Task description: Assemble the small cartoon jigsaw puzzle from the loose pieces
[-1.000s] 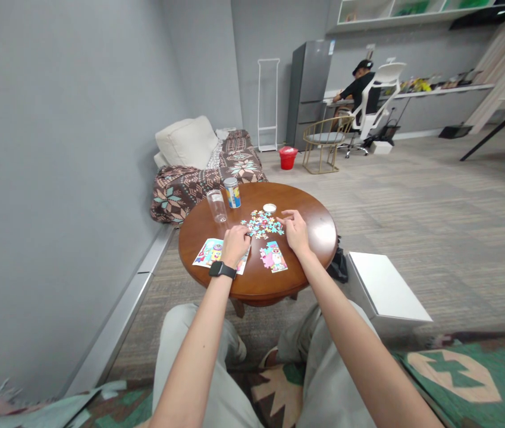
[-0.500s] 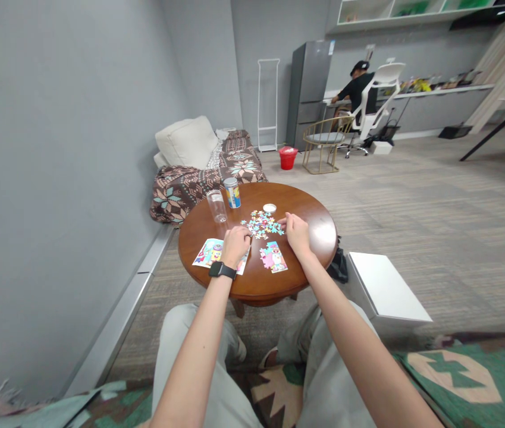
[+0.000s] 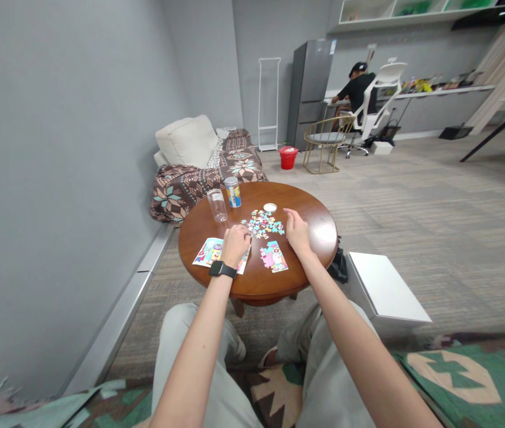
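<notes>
Loose jigsaw pieces (image 3: 262, 224) lie in a heap on a round brown table (image 3: 319, 229). My left hand (image 3: 235, 244), with a black watch on the wrist, rests curled at the heap's near left edge, over a printed picture card (image 3: 206, 251). My right hand (image 3: 297, 230) sits at the heap's right side with its fingers curled down onto the pieces. A small joined section of puzzle (image 3: 273, 257) lies between my hands, nearer to me. What either hand's fingers hold is too small to make out.
A clear glass (image 3: 217, 205), a printed can (image 3: 233, 192) and a small white lid (image 3: 270, 207) stand behind the heap. A white box (image 3: 386, 291) sits right of the table, a sofa with patterned blanket (image 3: 198, 178) behind. A person sits at a far desk (image 3: 359, 89).
My right hand has shifted slightly along the heap's right edge, fingers curling in. My left hand has hardly moved.
</notes>
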A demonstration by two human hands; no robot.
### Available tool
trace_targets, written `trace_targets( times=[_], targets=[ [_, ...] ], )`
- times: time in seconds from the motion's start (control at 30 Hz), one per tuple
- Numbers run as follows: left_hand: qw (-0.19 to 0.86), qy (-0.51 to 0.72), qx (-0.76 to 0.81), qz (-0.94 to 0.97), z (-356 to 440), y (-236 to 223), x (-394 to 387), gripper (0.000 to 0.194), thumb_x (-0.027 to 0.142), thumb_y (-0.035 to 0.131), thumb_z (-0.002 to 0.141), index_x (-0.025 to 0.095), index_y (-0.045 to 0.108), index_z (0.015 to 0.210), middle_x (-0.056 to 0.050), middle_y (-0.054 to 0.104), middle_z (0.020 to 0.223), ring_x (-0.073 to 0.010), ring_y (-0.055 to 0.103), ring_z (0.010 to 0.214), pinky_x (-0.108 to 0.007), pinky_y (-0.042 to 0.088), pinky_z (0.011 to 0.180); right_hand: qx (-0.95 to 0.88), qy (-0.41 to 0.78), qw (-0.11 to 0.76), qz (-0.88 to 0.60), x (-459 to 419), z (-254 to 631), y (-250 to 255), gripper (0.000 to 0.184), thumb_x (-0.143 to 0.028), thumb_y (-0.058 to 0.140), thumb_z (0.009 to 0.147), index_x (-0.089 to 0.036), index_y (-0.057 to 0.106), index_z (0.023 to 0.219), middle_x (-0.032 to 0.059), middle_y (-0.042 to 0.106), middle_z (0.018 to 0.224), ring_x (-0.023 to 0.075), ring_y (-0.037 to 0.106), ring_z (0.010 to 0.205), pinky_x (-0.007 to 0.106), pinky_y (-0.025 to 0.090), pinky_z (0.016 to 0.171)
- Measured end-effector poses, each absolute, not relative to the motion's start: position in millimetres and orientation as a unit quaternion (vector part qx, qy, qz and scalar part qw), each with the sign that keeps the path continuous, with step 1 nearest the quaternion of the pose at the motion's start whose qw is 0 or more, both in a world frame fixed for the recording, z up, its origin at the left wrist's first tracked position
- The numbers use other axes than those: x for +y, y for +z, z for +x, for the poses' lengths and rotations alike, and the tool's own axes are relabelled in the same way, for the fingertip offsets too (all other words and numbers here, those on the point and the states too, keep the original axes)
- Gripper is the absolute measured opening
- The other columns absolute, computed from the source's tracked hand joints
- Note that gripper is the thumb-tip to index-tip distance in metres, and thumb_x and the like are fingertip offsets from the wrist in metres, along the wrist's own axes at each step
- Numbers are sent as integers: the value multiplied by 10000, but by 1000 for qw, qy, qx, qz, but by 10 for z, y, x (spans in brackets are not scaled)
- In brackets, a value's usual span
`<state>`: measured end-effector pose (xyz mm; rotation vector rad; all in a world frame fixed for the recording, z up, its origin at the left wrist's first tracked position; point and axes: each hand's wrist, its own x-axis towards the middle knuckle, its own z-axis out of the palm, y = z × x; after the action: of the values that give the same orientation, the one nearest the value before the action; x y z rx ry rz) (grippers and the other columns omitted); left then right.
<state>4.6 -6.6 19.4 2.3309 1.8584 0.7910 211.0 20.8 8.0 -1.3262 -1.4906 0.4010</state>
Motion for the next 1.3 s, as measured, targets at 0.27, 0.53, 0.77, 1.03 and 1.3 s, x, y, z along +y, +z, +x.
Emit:
trace_targets(
  times=[0.27, 0.53, 0.77, 1.03, 1.3],
  targets=[
    [42, 252, 589, 767, 63, 222, -79, 301, 106, 450, 900, 199, 736, 900, -72, 743, 1105, -249, 619, 1096, -405, 452, 978, -581, 225, 605, -496, 307, 2115, -27, 401, -154, 327, 869, -190, 531, 1212, 16, 642, 839, 145, 597, 636, 290, 512, 663],
    [53, 248, 550, 796, 72, 213, -86, 293, 105, 491, 870, 191, 746, 984, -66, 730, 1147, -244, 609, 1133, -390, 459, 1005, -659, 153, 574, -461, 266, 2119, 34, 224, -92, 445, 769, -209, 629, 721, 47, 659, 831, 199, 625, 818, 355, 513, 840],
    [79, 229, 507, 827, 107, 235, -114, 316, 124, 490, 883, 218, 773, 987, -33, 734, 1188, -221, 610, 1173, -393, 437, 1048, -639, 134, 544, -528, 273, 2126, 9, 226, -74, 436, 754, -211, 607, 697, 58, 642, 849, 206, 610, 825, 346, 492, 826],
    [70, 243, 540, 803, 93, 192, -83, 304, 114, 489, 882, 204, 745, 1019, -58, 731, 1202, -227, 607, 1193, -395, 441, 1056, -625, 159, 505, -574, 340, 2151, -67, 243, -52, 427, 752, -200, 620, 747, 73, 641, 893, 214, 615, 856, 356, 501, 847],
    [38, 250, 572, 780, 78, 175, -78, 275, 103, 487, 880, 202, 712, 1001, -59, 724, 1187, -243, 602, 1170, -390, 448, 992, -692, 150, 437, -555, 349, 2144, -128, 285, -29, 499, 719, -195, 688, 854, 74, 701, 985, 235, 625, 959, 385, 501, 932]
  ],
)
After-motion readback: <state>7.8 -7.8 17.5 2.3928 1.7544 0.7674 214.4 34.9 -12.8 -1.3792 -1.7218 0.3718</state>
